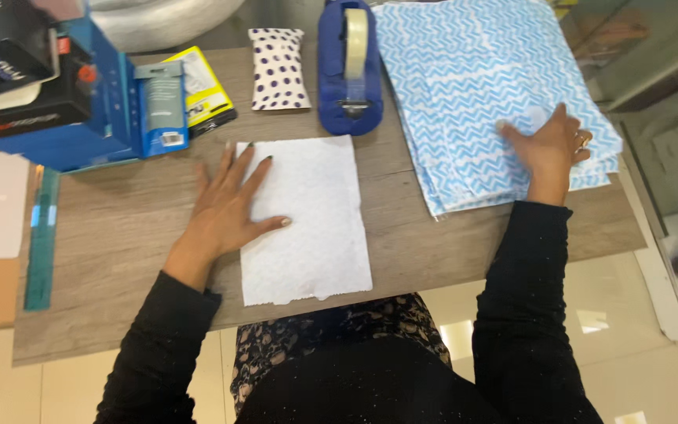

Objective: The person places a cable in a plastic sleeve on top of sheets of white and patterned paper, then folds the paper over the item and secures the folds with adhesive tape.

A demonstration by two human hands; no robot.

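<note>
While the left hand (pixel 225 206) lies flat with fingers spread on the left edge of the white paper sheet (pixel 308 220) at frame centre, the right hand (pixel 549 149), fingers spread, presses on the blue zigzag cloth stack (pixel 472 86) at upper right. Along the top of the worktop (pixel 119 235) sit a blue box (pixel 100 110), a yellow-and-black package (pixel 205 90), a white pouch with purple dots (pixel 278 69) and a blue tape dispenser (pixel 348 67).

White sheet (pixel 308 224): soft matt tissue-like paper, faintly embossed, ragged near edge. Blue-and-white zigzag cloths (pixel 480 86), far right: thin nonwoven fabric, matt. Table (pixel 119 235): grey wood-grain laminate, smooth, matt. Tape dispenser (pixel 348 67): dark blue plastic, slight sheen. Dotted pouch (pixel 278 69): cloth-like. Green ruler (pixel 41 243), left: translucent plastic. Floor tiles glossy.
</note>
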